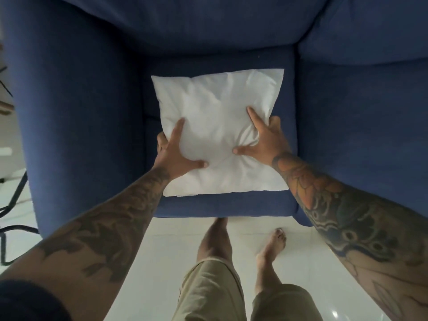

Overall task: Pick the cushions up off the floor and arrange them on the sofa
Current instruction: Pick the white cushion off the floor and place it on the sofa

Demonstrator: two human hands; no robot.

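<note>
A white square cushion (pixel 217 117) is over the left seat of the blue sofa (pixel 222 205). My left hand (pixel 177 154) grips its left edge, thumb and forefinger spread on top, the other fingers curled under the side. My right hand (pixel 261 137) grips the right edge the same way, and the fabric bunches under its thumb. I cannot tell whether the cushion rests on the seat or hangs just above it.
The sofa's broad left armrest (pixel 76 117) rises beside the seat, its back cushions (pixel 208 26) behind, and a second seat (pixel 361 126) lies to the right. My bare legs stand on pale floor tiles (pixel 162 262). Black cables (pixel 14 205) trail at far left.
</note>
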